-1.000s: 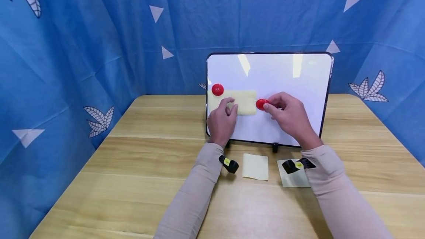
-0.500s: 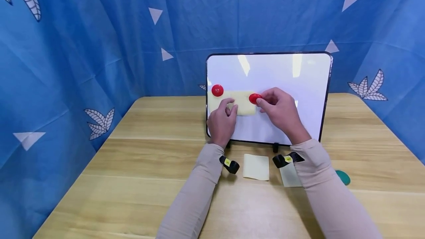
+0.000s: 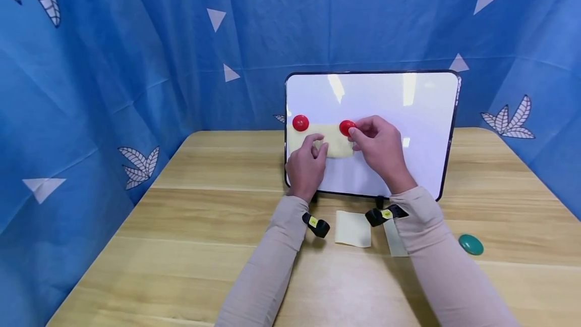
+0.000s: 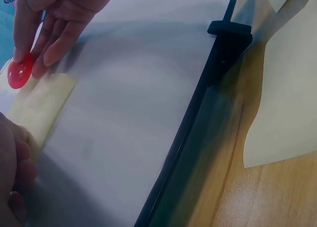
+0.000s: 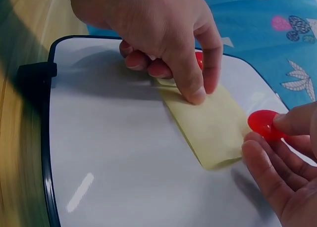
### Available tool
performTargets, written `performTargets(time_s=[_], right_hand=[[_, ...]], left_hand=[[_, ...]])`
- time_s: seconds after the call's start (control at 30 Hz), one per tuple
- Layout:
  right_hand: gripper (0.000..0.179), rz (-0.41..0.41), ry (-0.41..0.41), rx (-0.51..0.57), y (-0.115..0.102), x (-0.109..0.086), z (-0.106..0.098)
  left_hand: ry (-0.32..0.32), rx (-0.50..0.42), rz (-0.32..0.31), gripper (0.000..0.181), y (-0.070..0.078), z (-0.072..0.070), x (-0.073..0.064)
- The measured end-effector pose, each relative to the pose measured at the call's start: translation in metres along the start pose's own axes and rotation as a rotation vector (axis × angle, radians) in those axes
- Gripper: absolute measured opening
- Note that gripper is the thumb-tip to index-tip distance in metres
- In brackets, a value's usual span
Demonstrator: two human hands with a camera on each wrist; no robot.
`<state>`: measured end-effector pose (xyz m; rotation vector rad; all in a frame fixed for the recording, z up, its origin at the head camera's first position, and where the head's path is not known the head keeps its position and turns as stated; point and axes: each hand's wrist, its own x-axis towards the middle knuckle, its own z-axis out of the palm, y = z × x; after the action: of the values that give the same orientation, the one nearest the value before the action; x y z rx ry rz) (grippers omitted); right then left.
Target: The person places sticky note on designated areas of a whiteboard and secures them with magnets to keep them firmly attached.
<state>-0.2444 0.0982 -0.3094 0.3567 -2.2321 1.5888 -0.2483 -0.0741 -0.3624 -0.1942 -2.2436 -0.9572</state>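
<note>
Against the whiteboard (image 3: 363, 175), my left hand (image 3: 306, 168) rests its thumb and index fingertips on a pale yellow sticky note (image 5: 210, 133). A red round magnet (image 3: 347, 128) is pinched between the thumb and fingers of my right hand (image 3: 381, 148), at the note's upper right corner. Some fingers of the right hand lie close along the note's edge in the right wrist view. Another red magnet (image 3: 300, 123) sits on the board at the upper left, over pale yellow paper (image 3: 295, 138) partly hidden by my left hand.
On the wooden table (image 3: 204, 246) in front of the board lie a pale yellow paper square (image 3: 353, 228) and a second pale sheet (image 3: 396, 240), partly under my right forearm. A green oval magnet (image 3: 471, 244) lies to the right. Black feet (image 3: 380, 202) hold up the board; a blue curtain (image 3: 254, 29) hangs behind.
My right hand has moved left and slightly up, bringing the red magnet from beside the note onto its upper right corner. The green magnet has come into view. My left hand keeps its place.
</note>
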Motion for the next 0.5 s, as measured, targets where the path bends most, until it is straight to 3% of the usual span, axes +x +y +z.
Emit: performTargets(time_s=[0.23,0.5], right_hand=[[0.025,-0.007,0.02,-0.007,-0.0026,-0.0006,0.0061],[0.025,-0.012,0.044,-0.101,-0.0067,-0.0023,0.0104]], left_hand=[[-0.006,0.009,0.013,0.027,-0.0002,0.0009,0.0001],[-0.006,0.01,0.008,0.026,-0.0013,0.0006,-0.0009]])
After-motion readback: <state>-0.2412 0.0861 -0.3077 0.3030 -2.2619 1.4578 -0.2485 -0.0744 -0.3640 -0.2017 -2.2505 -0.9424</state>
